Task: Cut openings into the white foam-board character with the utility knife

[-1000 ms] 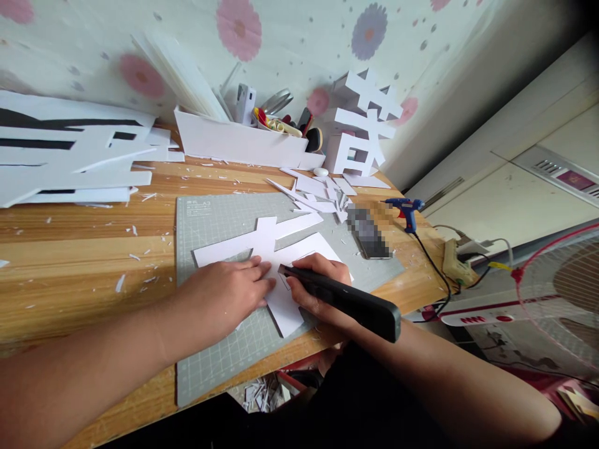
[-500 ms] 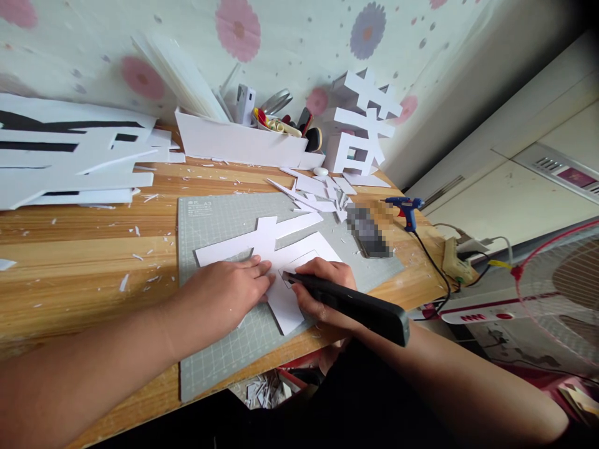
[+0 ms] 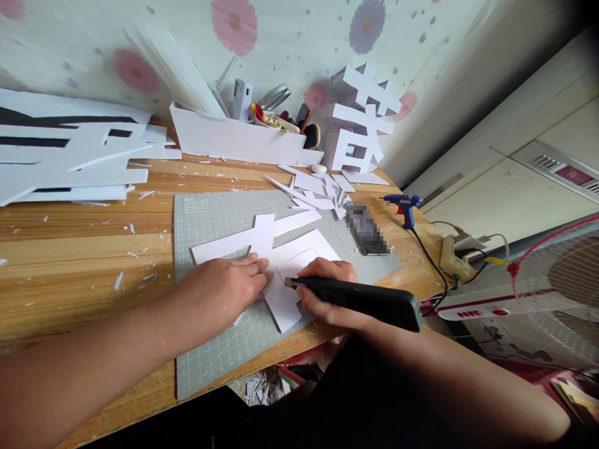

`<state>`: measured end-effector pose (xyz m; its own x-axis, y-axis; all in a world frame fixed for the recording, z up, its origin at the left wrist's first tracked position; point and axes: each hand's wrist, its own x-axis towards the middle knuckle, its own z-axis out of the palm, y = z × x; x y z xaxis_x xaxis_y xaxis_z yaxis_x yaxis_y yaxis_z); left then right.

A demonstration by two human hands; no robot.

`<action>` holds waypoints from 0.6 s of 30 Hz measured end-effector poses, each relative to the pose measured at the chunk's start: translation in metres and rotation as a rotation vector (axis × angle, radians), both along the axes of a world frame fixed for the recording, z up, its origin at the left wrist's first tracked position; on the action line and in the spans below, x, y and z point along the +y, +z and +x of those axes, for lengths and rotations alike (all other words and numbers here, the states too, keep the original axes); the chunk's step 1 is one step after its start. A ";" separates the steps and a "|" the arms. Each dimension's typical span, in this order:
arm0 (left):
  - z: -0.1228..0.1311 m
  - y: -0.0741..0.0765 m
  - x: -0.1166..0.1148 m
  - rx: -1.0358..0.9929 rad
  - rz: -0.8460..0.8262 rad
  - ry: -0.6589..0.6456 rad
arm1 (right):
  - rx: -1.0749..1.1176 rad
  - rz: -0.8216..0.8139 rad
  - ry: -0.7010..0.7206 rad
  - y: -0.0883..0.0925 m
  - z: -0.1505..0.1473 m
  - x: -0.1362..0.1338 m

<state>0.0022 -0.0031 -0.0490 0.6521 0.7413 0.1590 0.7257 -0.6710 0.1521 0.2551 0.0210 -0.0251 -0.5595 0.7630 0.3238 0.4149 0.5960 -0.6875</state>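
My left hand (image 3: 229,284) lies with its fingers stretched flat on a white foam board cut-out (image 3: 283,307), pressing it to the grey cutting mat (image 3: 201,368). My right hand (image 3: 333,269) is closed around a black utility knife (image 3: 369,300). The knife's short metal tip touches the board at a thin drawn or scored outline, just right of my left fingertips. The board has a cross-like part reaching to the upper left and a wider lower part. Part of it is hidden under my hands.
White offcuts (image 3: 313,187) and a phone (image 3: 369,231) lie at the mat's far side. Behind stand a white box (image 3: 238,138) of tools and a white built-up character (image 3: 358,125). A blue glue gun (image 3: 406,209), power strip (image 3: 452,259) and fan (image 3: 566,280) are right; cut boards (image 3: 84,168) left.
The knife tip has shifted slightly right along the outline, and its handle has swung a little up and right. My left hand stays on the board. The whole view has moved slightly.
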 end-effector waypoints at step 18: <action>-0.028 0.010 0.012 -0.129 -0.084 -0.177 | 0.346 -0.542 0.119 0.005 0.008 0.062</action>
<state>-0.0259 0.0086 -0.0386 0.7517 0.6310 0.1915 0.5686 -0.7673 0.2965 0.2631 0.0825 -0.0199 -0.5825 0.8081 0.0876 0.0682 0.1560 -0.9854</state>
